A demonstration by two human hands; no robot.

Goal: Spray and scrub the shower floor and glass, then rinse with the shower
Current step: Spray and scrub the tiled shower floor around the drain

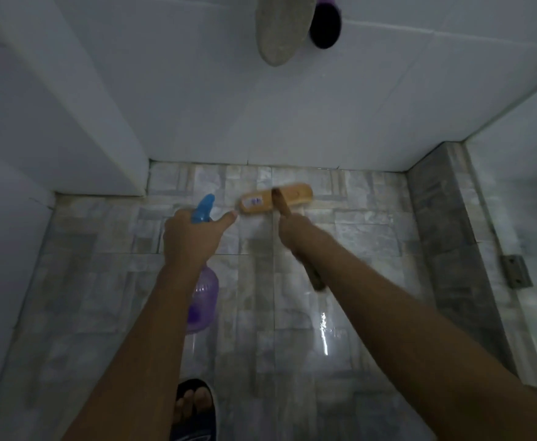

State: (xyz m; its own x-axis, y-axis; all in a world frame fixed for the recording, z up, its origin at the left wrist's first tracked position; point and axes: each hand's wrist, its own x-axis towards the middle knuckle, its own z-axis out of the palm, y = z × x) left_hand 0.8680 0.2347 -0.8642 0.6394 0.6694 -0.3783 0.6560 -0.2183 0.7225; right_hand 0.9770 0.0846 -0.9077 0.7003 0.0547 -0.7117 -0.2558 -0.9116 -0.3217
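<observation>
My left hand [191, 237] grips a spray bottle with a blue nozzle [204, 209] and a clear purple body [204, 297] that hangs below my wrist. My right hand [296, 232] is closed around the wooden handle [281, 202] of a scrub brush. The brush's tan wooden head [275, 198] rests on the wet grey tiled shower floor [292, 313] near the back wall. The handle's lower end [316, 280] sticks out under my right forearm. A round shower head [281, 27] hangs at the top of the view.
White tiled walls [261, 106] close in the back and left. A grey raised kerb [445, 233] runs along the right, with a metal hinge [515, 270] beside it. A dark purple object [324, 23] hangs by the shower head. My foot in a black sandal [194, 409] stands at the bottom.
</observation>
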